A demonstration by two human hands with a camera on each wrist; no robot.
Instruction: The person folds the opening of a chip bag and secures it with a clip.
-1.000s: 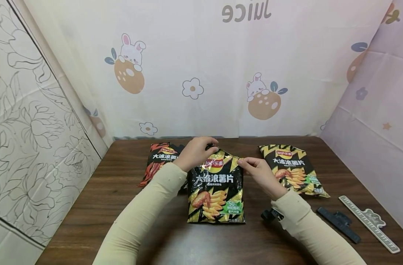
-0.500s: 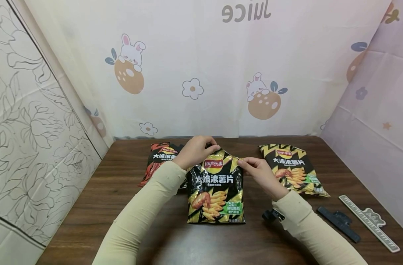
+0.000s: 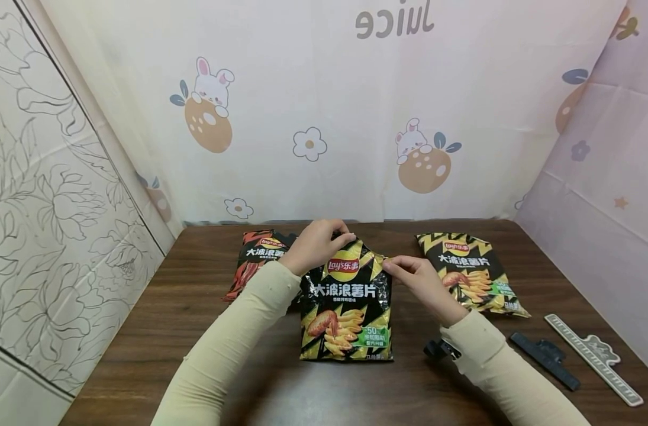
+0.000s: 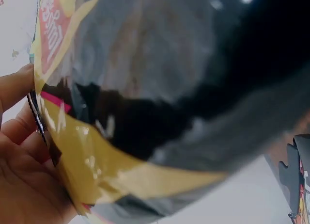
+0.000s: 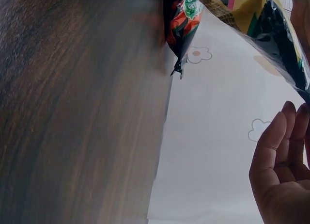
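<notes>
A black and yellow bag of Lay's potato chips (image 3: 346, 302) stands upright at mid-table, its printed front facing me. My left hand (image 3: 315, 245) pinches the bag's top edge near its left corner, thumb in front. At the top right corner, my right hand (image 3: 422, 284) pinches the edge between thumb and fingers. Seen in the left wrist view, the bag's bulging film (image 4: 135, 127) fills most of the picture, with the left hand's fingers (image 4: 17, 90) at its edge. The right wrist view shows the right hand's curled fingers (image 5: 269, 146) at the bag's corner.
Behind my left forearm lies a red and black chip bag (image 3: 257, 260), partly hidden. Another black and yellow chip bag (image 3: 470, 273) lies at the back right. A black bag clip (image 3: 544, 360) and a pale ruler-like clip (image 3: 592, 360) lie on the wooden table (image 3: 158, 331) at right.
Both hands keep their hold on the top corners of the chip bag, which stays in place. My right wrist has sunk very slightly.
</notes>
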